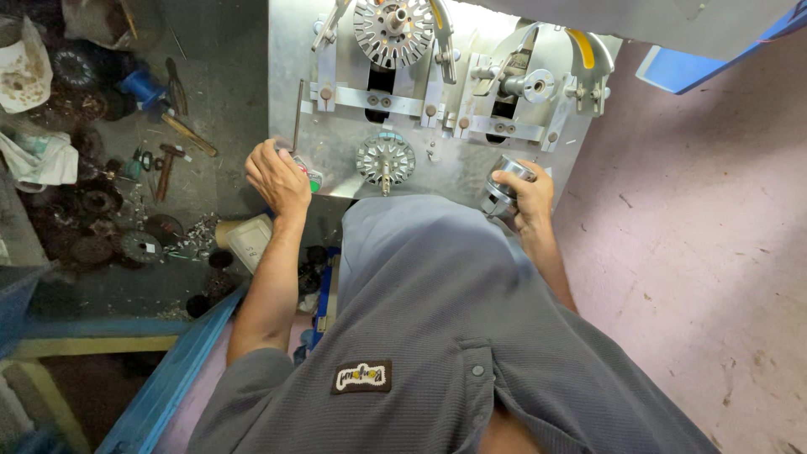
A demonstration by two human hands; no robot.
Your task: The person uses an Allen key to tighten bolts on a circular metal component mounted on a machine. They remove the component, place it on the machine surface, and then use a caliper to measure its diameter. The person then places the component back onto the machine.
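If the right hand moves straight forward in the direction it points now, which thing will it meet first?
The right hand, holding a shiny metal cylinder, points up the metal machine plate. Probably it would first meet the slanted bracket bar below the empty spindle, though depth is unclear from this view.

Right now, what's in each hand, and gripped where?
Right hand holds a shiny metal cylinder part, fingers wrapped around its side. Left hand rests on a small control at the machine plate's edge, grip unclear.

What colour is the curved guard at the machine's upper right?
Yellow curved guard, clearest in the head view.
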